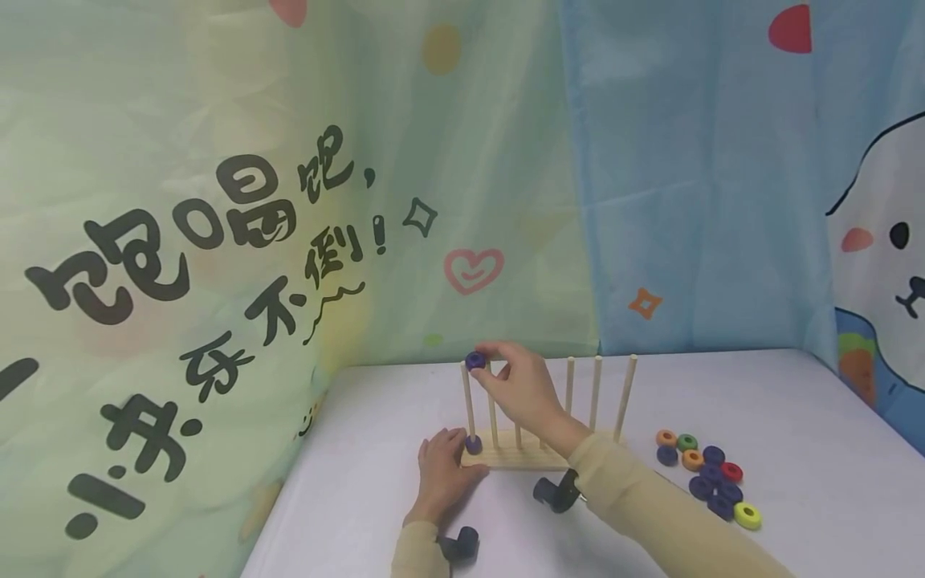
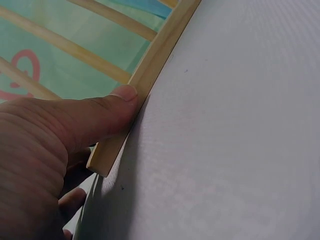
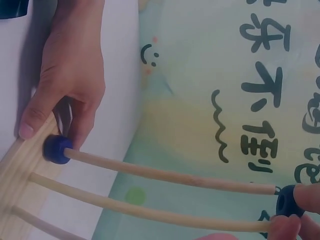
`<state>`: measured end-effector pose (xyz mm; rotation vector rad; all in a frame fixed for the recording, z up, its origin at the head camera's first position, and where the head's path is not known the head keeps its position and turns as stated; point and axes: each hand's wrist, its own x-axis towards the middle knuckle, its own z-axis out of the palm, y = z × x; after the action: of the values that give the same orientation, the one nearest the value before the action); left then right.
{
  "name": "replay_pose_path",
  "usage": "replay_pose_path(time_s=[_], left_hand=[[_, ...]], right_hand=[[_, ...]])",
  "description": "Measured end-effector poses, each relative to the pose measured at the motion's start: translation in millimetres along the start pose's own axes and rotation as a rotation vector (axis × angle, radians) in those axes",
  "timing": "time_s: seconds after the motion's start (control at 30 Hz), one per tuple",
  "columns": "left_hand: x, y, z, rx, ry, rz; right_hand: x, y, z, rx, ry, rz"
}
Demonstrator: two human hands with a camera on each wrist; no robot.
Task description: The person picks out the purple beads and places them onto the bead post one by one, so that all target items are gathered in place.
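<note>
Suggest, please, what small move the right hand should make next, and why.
Probably centre the held blue ring over the leftmost peg: the right hand pinches it near that peg's tip, and another blue ring sits at the peg's foot.

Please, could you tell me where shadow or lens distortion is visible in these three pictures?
Left wrist: a soft shadow falls on the white table beside the wooden base, near the left hand; right wrist: the pegs look bowed, probably lens distortion; head: the outer pegs fan outward, perhaps from the wide lens, and the light looks fairly even.
</note>
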<state>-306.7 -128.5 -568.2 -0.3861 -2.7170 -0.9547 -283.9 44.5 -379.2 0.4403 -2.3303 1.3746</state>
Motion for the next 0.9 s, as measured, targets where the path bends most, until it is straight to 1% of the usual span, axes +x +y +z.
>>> replay_pose_path(time_s=[0.23, 0.43, 0.53, 0.67, 0.9], left_hand=[[-0.2, -0.5, 1.2, 0.005, 0.008, 0.006], [-0.8, 0.6, 0.9, -0.003, 0.009, 0.002], [-1.3, 0.5, 1.5, -0.001, 0.004, -0.004], [-2.0, 0.9, 1.6, 0.004, -0.002, -0.008], [-1.6, 2.6, -0.4, 0.002, -0.002, -0.006]], right_hand=[[3.3, 5, 3, -0.006, 0.0, 0.027], [4.6, 3, 6, 0.039, -0.02, 0.043], [5.4, 2, 10, 0.035, -0.029, 0.044], [7.0, 3, 14, 0.01, -0.019, 0.042], [10.3, 4, 18, 0.006, 0.007, 0.048]])
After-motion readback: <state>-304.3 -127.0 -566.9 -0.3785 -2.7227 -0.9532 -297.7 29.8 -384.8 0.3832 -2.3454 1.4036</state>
